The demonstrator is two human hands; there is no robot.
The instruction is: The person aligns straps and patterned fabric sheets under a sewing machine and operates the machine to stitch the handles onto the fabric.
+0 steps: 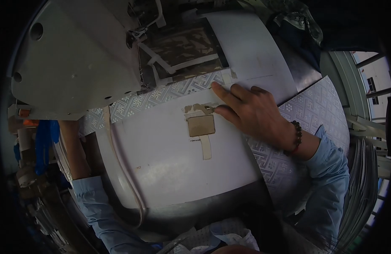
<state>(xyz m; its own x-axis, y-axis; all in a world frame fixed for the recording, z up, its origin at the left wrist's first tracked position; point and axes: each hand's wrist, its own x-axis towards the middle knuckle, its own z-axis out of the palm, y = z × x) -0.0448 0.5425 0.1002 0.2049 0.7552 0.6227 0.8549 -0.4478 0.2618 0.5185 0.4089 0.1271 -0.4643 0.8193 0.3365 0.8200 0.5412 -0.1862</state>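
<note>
My right hand (250, 106) lies over the white work surface (161, 165), fingers stretched and thumb apart. Its index fingertip touches the surface at the right end of a silver-patterned strip (166, 95). The thumb tip rests beside a small brownish worn patch (197, 109). Just below sits a brown rectangle (201, 126), with a short pale strip of tape (207, 148) under it. Camouflage fabric (189, 42) lies beneath a clamp frame (166, 63) on the machine. My left hand (69, 125) reaches behind the grey machine head (77, 59), which hides its fingers.
A pale strap (115, 146) hangs from the machine head across the surface. Patterned sheeting (316, 106) covers the right side. Stacked sheets (360, 182) stand at far right. Something blue (45, 144) hangs at left, and dark material (288, 25) lies at the back right.
</note>
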